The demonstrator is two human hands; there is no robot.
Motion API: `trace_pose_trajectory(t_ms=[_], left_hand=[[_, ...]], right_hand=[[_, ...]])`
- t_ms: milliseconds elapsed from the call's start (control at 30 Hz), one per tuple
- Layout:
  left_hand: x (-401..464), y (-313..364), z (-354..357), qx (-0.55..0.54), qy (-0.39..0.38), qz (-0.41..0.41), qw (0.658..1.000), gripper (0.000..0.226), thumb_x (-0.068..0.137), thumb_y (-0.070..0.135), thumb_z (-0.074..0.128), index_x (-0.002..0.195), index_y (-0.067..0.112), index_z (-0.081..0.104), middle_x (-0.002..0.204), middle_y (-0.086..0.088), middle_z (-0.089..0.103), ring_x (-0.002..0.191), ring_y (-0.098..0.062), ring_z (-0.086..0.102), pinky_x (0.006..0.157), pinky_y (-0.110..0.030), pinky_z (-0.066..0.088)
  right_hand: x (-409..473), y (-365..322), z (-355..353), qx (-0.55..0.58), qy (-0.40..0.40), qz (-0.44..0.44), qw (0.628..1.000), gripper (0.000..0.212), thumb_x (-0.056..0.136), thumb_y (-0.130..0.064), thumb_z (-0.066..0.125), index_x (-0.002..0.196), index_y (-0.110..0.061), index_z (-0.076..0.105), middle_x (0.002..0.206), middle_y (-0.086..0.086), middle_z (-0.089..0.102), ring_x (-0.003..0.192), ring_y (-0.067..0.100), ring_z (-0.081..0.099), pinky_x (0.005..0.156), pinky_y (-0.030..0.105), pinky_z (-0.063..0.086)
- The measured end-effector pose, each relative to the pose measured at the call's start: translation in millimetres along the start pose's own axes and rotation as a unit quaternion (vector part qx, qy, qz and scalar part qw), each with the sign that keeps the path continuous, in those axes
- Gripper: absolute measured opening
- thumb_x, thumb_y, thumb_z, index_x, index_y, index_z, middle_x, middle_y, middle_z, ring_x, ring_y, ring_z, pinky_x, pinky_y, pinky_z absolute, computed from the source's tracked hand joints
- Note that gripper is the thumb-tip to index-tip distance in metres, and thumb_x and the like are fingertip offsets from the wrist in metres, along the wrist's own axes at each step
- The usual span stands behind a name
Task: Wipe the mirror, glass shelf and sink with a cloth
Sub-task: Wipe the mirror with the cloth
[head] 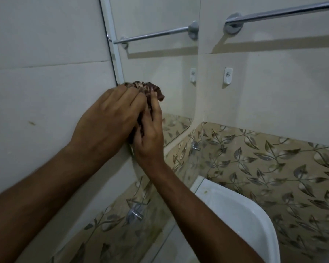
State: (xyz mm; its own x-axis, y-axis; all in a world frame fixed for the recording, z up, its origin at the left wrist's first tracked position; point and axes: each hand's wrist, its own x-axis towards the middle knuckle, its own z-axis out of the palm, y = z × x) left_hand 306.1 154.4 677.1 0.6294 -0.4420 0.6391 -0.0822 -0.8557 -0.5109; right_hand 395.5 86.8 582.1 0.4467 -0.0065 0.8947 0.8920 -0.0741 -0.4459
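Both hands work a bunched brown patterned cloth [150,92] at the lower left corner of a wall mirror [160,59] in a tiled bathroom. The left hand [104,122] lies over the cloth with its fingers [129,95] extended and close together, pressing it toward the mirror's edge; the right hand [150,133] holds the cloth from the other side, its fingers [156,103] curled into the folds. Below the hands a glass shelf [190,186] juts from the leaf-patterned tile, carried on chrome pegs [136,215]. The white sink [254,221] sits beneath it at lower right. A chrome towel rail [285,11] and a white adhesive hook [228,75] are fixed to the side wall, both reflected in the mirror.
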Motion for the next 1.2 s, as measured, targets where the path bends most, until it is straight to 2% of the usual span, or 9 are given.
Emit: trace_pose_trajectory(t_ms=[100,200,267,433,600,767,933,1033,1200], left_hand=[[1,1,-5,-0.009,-0.003,-0.007,1.0,0.024,0.088,-0.004,0.034,0.101,0.006,0.051,0.091,-0.016,0.051,0.082,-0.031,0.048,0.079,-0.044,0.045],[1,3,-7,-0.016,0.001,-0.007,1.0,0.035,0.077,-0.004,0.019,0.091,0.008,0.049,0.084,-0.012,0.047,0.077,-0.03,0.045,0.073,-0.043,0.043],[1,3,-7,-0.018,0.007,-0.007,1.0,0.038,0.074,-0.002,0.016,0.09,0.009,0.049,0.083,-0.011,0.047,0.076,-0.029,0.044,0.072,-0.042,0.043],[4,4,-4,-0.015,0.028,-0.013,0.999,0.027,0.087,0.001,0.024,0.094,0.008,0.049,0.084,-0.013,0.049,0.075,-0.029,0.045,0.072,-0.042,0.043],[0,2,6,0.044,-0.034,0.009,0.998,0.023,0.1,0.009,0.026,0.107,0.008,0.048,0.095,-0.011,0.047,0.085,-0.027,0.042,0.081,-0.042,0.04],[-5,13,17,0.077,-0.091,0.069,0.99,0.026,0.101,0.01,0.022,0.11,0.008,0.046,0.098,-0.012,0.046,0.089,-0.029,0.041,0.082,-0.044,0.041],[-6,13,22,0.087,-0.085,0.089,0.989,0.022,0.099,0.006,0.027,0.113,0.007,0.044,0.1,-0.015,0.045,0.089,-0.031,0.04,0.081,-0.045,0.04],[-7,16,28,0.096,-0.093,0.114,0.984,0.018,0.103,0.017,0.032,0.11,0.007,0.046,0.1,-0.017,0.046,0.09,-0.033,0.04,0.081,-0.047,0.037],[-5,19,33,0.064,-0.125,0.125,0.982,0.063,0.105,0.047,0.0,0.111,0.007,0.049,0.105,-0.016,0.05,0.094,-0.033,0.044,0.079,-0.045,0.038]], right_hand=[[-19,10,5,0.003,0.053,0.071,0.996,0.052,0.104,-0.027,0.04,0.153,-0.009,0.034,0.163,0.009,0.018,0.152,0.019,0.02,0.121,0.032,0.026],[-45,31,3,0.002,0.1,0.176,0.979,0.053,0.103,-0.04,0.04,0.153,-0.023,0.033,0.163,-0.006,0.017,0.148,0.0,0.02,0.114,0.007,0.022],[-46,38,1,0.01,0.097,0.205,0.974,0.052,0.104,-0.041,0.039,0.154,-0.028,0.03,0.163,-0.008,0.017,0.148,0.002,0.021,0.11,0.001,0.02],[-8,12,-1,0.003,0.093,0.143,0.985,0.05,0.105,-0.029,0.043,0.154,-0.017,0.035,0.163,0.002,0.02,0.15,0.01,0.021,0.114,0.007,0.018],[-25,-1,9,0.01,0.085,0.102,0.991,0.05,0.105,-0.024,0.039,0.153,-0.009,0.035,0.163,0.01,0.019,0.152,0.014,0.019,0.118,0.015,0.02],[-46,19,7,0.019,0.109,0.17,0.979,0.049,0.106,-0.024,0.042,0.154,-0.015,0.034,0.164,0.002,0.019,0.15,0.007,0.022,0.116,0.014,0.025],[-15,28,-2,0.001,0.11,0.16,0.981,0.05,0.105,-0.026,0.042,0.154,-0.021,0.033,0.163,-0.001,0.02,0.148,0.005,0.023,0.114,0.009,0.024],[-27,48,-1,-0.004,0.126,0.192,0.973,0.051,0.106,-0.034,0.041,0.155,-0.03,0.028,0.164,-0.006,0.017,0.149,0.004,0.022,0.118,0.019,0.029],[-36,89,-9,-0.014,0.165,0.286,0.944,0.049,0.106,-0.034,0.042,0.154,-0.026,0.034,0.161,-0.004,0.025,0.145,0.004,0.027,0.111,0.009,0.026]])
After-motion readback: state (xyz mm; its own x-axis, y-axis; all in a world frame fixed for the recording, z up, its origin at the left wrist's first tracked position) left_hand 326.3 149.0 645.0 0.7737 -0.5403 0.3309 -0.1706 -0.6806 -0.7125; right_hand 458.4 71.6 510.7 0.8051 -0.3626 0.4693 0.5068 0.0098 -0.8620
